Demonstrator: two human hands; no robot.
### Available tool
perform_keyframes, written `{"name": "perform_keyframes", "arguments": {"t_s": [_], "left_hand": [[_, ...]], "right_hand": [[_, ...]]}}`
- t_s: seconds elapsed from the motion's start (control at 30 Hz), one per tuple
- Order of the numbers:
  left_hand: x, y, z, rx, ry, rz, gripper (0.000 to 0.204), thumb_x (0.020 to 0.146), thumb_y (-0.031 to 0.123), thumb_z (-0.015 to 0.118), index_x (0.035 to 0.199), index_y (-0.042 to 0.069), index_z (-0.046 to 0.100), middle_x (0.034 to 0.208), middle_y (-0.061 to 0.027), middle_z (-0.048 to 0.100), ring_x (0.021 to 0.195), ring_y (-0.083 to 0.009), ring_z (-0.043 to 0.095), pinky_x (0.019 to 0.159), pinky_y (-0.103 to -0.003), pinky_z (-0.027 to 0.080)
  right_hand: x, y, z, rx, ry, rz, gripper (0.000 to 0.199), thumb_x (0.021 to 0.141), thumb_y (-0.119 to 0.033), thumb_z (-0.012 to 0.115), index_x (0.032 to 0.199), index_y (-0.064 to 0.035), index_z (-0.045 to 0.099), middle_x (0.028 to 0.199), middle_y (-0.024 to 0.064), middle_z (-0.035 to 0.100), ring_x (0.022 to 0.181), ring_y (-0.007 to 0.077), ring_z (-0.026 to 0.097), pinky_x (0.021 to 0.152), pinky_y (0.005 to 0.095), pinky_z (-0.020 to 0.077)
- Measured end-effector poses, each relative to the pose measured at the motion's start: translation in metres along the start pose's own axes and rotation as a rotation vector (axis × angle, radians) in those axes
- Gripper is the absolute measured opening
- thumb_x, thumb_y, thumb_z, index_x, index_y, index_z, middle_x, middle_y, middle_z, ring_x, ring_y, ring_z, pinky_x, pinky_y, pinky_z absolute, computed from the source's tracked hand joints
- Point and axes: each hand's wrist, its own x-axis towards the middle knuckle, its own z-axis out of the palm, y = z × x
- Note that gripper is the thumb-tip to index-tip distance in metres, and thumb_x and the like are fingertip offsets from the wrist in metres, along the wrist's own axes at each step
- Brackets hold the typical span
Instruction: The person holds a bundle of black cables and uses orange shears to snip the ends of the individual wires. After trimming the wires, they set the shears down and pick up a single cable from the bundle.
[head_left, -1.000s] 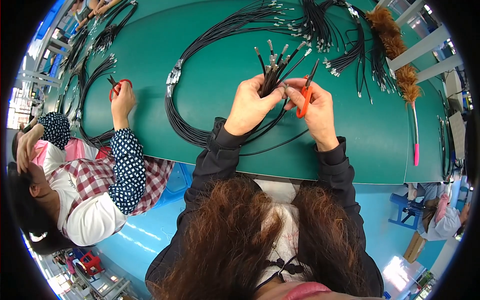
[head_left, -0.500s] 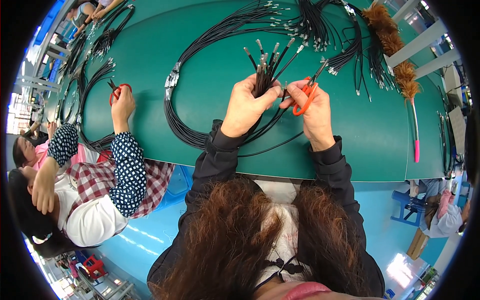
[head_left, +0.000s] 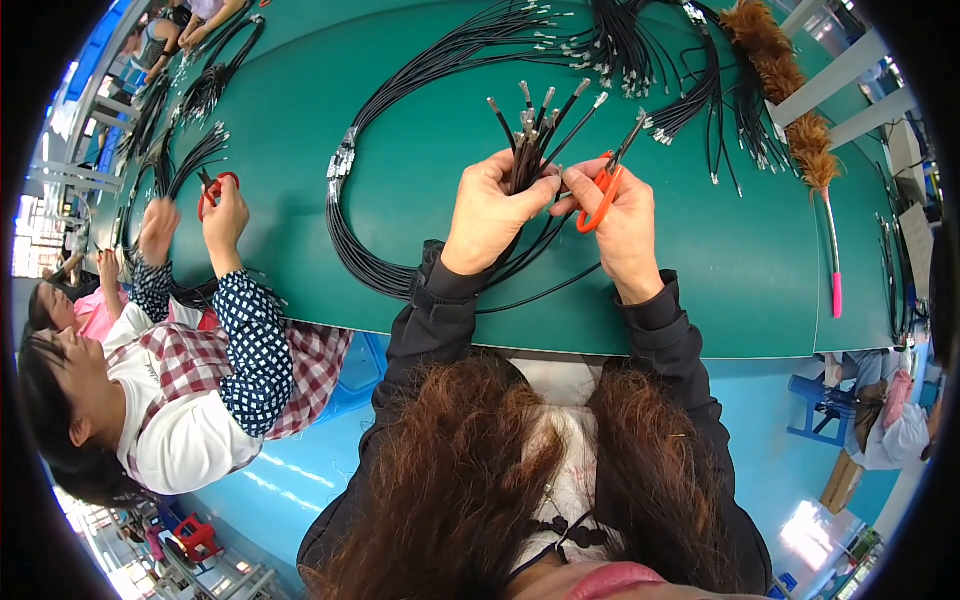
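My left hand is closed round a bundle of black cables, whose metal-tipped ends fan out above the fist. Red-handled scissors rest in my right hand, their blades pointing up and away to the right. The thumb and fingertips of that hand pinch close together beside my left thumb, at the edge of the bundle. Whatever lies between those fingertips is too small to make out. From my left fist the cables run down and loop leftward over the green table, gathered by a clear wrap.
More black cables with metal ends lie at the far side. A brown feather duster with a pink handle lies at the right by white frame bars. On my left a co-worker holds red-handled scissors. A blue stool stands at right.
My right hand has shifted slightly left, its fingertips nearer my left thumb, and the scissors have moved with it. The co-worker's raised hand has moved from the head to the cables.
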Motion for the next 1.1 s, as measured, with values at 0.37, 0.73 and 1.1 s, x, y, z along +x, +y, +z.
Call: {"name": "perform_keyframes", "arguments": {"t_s": [0.37,0.73,1.1], "left_hand": [[-0.010,0.002,0.005,0.009,0.041,0.042,0.015,0.079,0.009,0.069,0.087,-0.002,0.062,0.069,0.0014,0.058,0.057,-0.0031,0.048,0.050,-0.019,0.038],[-0.015,0.002,0.006,0.049,0.076,0.071,0.013,0.081,0.009,0.067,0.087,-0.002,0.062,0.066,0.0031,0.056,0.055,-0.0022,0.047,0.049,-0.018,0.036],[-0.013,0.003,0.005,0.026,0.047,0.076,0.012,0.080,0.008,0.066,0.086,-0.001,0.062,0.065,0.0034,0.056,0.056,-0.0022,0.047,0.049,-0.018,0.036]], "right_hand": [[-0.010,-0.002,0.003,-0.004,0.015,-0.039,0.013,0.088,-0.008,0.060,0.094,0.0034,0.060,0.085,0.0080,0.065,0.065,0.0150,0.064,0.059,0.0232,0.0465],[-0.020,-0.009,0.010,-0.300,0.021,-0.202,0.017,0.088,-0.005,0.059,0.103,0.0035,0.062,0.086,0.0074,0.065,0.069,0.0127,0.064,0.061,0.0216,0.0478],[-0.017,-0.011,0.006,-0.302,0.053,-0.240,0.017,0.088,-0.004,0.059,0.102,0.0038,0.061,0.081,0.0052,0.065,0.070,0.0113,0.063,0.060,0.0217,0.0486]]}}
